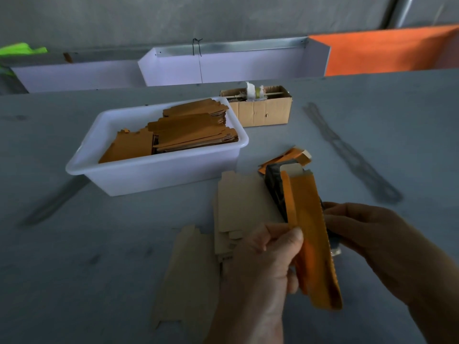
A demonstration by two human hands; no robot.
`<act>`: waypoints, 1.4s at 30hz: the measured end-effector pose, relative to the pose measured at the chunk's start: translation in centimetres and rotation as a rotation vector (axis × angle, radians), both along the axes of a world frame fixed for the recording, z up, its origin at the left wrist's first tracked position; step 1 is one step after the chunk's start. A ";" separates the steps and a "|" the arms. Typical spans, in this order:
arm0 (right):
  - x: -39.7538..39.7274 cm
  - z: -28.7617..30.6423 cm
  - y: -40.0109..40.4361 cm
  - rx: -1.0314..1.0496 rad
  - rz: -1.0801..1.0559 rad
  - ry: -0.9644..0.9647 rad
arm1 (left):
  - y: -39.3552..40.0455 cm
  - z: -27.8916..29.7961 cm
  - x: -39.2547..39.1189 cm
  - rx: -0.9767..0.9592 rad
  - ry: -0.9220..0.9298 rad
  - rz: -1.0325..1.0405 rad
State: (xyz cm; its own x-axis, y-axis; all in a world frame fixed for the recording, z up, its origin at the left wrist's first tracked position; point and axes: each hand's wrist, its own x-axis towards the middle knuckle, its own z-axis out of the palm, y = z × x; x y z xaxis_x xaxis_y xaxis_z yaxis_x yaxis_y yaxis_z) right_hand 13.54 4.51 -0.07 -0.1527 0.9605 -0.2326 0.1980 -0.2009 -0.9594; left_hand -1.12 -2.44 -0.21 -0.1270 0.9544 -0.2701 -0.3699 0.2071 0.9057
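While both hands meet above the near right part of the grey table [94, 244], they hold a long flat orange cardboard carton [314, 244] between them, off the surface. It tilts so that its top end points toward the far edge and its lower end toward the near edge.

The left hand [268, 266] comes up from the near edge with the wrist bent. Its thumb and curled fingers pinch the carton's left long edge about halfway along. The right hand [372, 247] reaches in from the right and its fingers curl round the carton's right edge. Their tips are hidden behind the card. At the carton's far end a dark side panel and a pale flap show.

Pale beige flat card blanks [242, 202] lie on the table just left of the hands, and more run toward the near edge. A white rectangular plastic tub [159, 175] stands toward the middle of the table, well apart from the hands, stacked with flat orange cartons [191, 130]. A brown corrugated cardboard box [265, 114] sits just behind the tub's far right corner.

Bare grey surface stretches left of the blanks toward the near left corner. It also stretches right of the hands, where a dark smeared streak [347, 152] crosses it. White trays [248, 68] line the far edge.
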 end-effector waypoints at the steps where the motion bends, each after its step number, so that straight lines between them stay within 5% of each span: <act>1: 0.0 0.0 -0.1 0.010 -0.003 -0.008 | 0.1 0.0 0.3 0.005 -0.017 0.006; 6: -0.7 -0.4 -0.7 0.070 -0.079 0.021 | 0.6 -0.8 1.1 0.017 0.011 0.069; 12: -1.1 -0.4 -1.3 0.005 -0.099 0.291 | 0.8 -0.3 1.2 0.017 0.117 0.072; 18: -0.7 -1.1 -2.9 0.242 -0.209 -0.093 | 1.1 0.3 1.6 -0.029 0.025 0.098; 30: -0.8 -1.8 -3.7 0.287 -0.240 -0.158 | 1.4 0.9 0.9 -0.024 0.005 0.037; 37: -1.5 -2.4 -4.4 0.297 -0.301 -0.109 | 1.6 1.1 0.8 -0.019 0.190 -0.091; 42: -1.3 -2.1 -4.1 0.386 -0.252 -0.248 | 1.6 1.3 0.8 -0.050 0.268 -0.073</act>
State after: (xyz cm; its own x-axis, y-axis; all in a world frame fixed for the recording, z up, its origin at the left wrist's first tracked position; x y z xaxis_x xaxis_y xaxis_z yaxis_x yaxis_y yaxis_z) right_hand 12.25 0.44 -2.22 0.1094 0.9833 0.1453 0.4198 0.0868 -0.9035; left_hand -0.28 -0.81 1.05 -0.1315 0.9501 -0.2829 -0.1014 0.2709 0.9572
